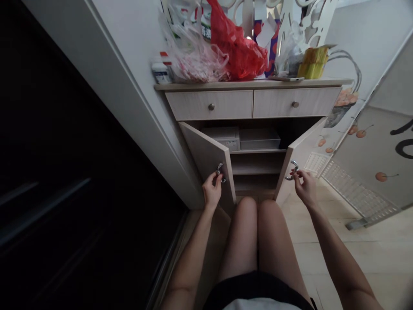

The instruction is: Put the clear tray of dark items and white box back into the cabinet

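Observation:
In front of my knees stands a pale wood cabinet (209,88) with both lower doors swung partway outward. My left hand (213,189) pinches the curved metal handle (220,167) of the left door (206,150). On the other side, my right hand (303,186) grips the matching handle (294,164) of the right door (306,146). Between the doors the shelves show. Two flat boxes, a white one with a label (226,137) and a grey one (260,138), lie side by side on the upper shelf.
Two drawers (232,103) with round knobs sit above the doors. A red plastic bag (238,51), a clear bag (200,60), a white bottle (160,72), a phone (287,79) and yellow packaging (312,62) crowd the top. A decorated panel (371,159) stands at right, a wall (135,60) at left.

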{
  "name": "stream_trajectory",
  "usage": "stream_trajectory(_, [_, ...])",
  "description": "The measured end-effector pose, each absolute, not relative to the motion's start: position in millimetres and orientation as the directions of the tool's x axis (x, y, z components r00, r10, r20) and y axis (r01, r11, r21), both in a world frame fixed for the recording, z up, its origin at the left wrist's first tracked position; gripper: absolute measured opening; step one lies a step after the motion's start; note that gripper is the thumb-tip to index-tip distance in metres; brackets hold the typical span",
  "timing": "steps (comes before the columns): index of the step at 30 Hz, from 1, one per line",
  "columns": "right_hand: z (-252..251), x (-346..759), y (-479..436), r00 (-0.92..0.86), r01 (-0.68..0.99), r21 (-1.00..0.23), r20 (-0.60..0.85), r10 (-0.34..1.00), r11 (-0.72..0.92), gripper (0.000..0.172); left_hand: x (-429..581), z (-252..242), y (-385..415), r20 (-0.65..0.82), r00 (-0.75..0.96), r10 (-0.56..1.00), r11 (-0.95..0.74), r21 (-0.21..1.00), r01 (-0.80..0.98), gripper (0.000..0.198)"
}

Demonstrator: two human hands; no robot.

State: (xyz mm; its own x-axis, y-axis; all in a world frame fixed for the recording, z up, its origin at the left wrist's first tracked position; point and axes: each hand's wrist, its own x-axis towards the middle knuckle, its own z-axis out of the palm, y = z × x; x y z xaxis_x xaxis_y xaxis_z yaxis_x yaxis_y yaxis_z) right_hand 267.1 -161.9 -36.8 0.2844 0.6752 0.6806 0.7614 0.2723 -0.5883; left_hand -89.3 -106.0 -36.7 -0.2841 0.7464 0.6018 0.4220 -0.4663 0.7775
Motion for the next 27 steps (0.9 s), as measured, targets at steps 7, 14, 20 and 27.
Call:
stream_trajectory(7, [-40, 304, -202, 0.289, 0.821, -0.527, 0.714, 0.638, 0.218, 0.038, -141, -42, -141, 0.618, -0.443, 0.649, -0.385, 0.770, 0.509, 0.042])
stream_trajectory(14, [-50, 356, -237, 0.434, 0.839, -0.544, 0.671, 0.601, 0.000, 0.045, -200, -47, -156, 0.641, -0.584, 0.498, -0.272, 0.755, 0.597, 0.037])
stream_trajectory(20, [-55, 405, -258, 0.602, 0.760, -0.629, 0.584, 0.544, -0.166, 0.047, -248, -44, -160, 0.619, -0.657, 0.430, -0.219, 0.777, 0.590, 0.039])
stream_trajectory(27, [-45, 438, -273, 0.688, 0.633, -0.750, 0.431, 0.584, -0.192, 0.050, -289, -32, -156, 0.525, -0.734, 0.431, -0.158, 0.845, 0.511, 0.031])
